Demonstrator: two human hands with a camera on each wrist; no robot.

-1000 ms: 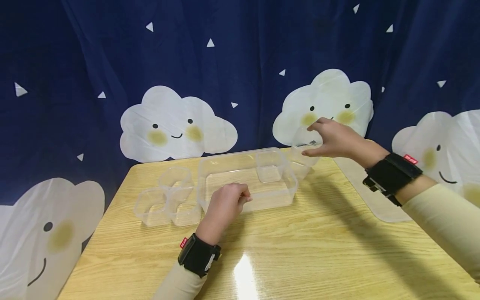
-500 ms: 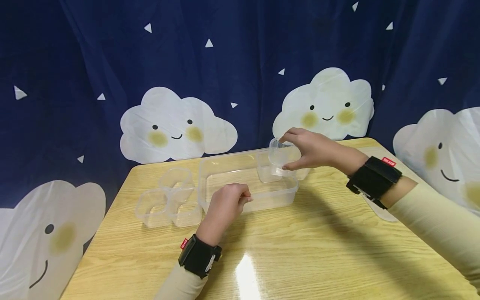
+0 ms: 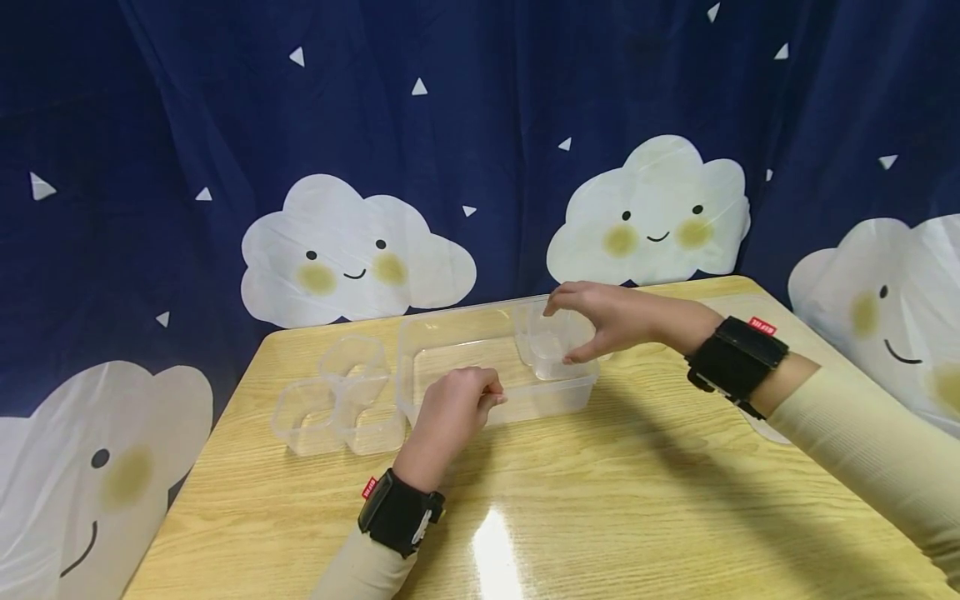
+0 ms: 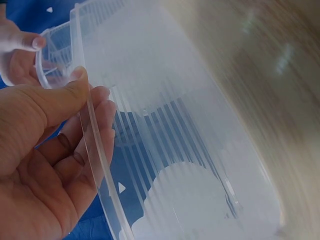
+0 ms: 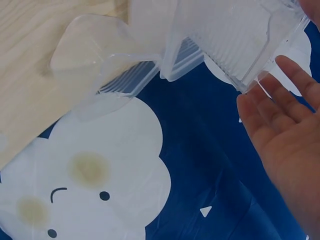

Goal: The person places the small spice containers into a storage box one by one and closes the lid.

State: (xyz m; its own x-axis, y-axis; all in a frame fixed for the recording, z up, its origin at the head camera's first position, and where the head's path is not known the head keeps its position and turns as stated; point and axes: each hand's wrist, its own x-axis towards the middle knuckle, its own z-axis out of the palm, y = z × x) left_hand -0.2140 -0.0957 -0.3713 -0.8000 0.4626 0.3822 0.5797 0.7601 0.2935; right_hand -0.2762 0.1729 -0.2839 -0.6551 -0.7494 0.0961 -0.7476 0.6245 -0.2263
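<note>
My left hand (image 3: pixel 453 412) pinches the near rim of a large clear plastic box (image 3: pixel 536 404), thumb inside and fingers outside in the left wrist view. My right hand (image 3: pixel 611 317) grips a small clear plastic container (image 3: pixel 549 343) between thumb and fingers. It sits within the box's right end, low between the walls; whether its base touches the floor cannot be told. Just behind it, partly covered, another small clear container (image 3: pixel 522 325) stands in the far right corner. In the right wrist view, the gripped container (image 5: pixel 245 40) shows ribbed walls beside the fingers.
Three small clear containers, the back one (image 3: pixel 351 357), the left one (image 3: pixel 303 417) and the front one (image 3: pixel 372 429), stand left of the box. Another small container (image 5: pixel 90 55) is right of it. A clear flat sheet (image 3: pixel 738 302) lies farther right. A cloud-print curtain (image 3: pixel 495 150) hangs behind.
My right hand has carried the small container leftward from right of the box, over its rim, and down inside. My left hand has kept its hold on the near rim.
</note>
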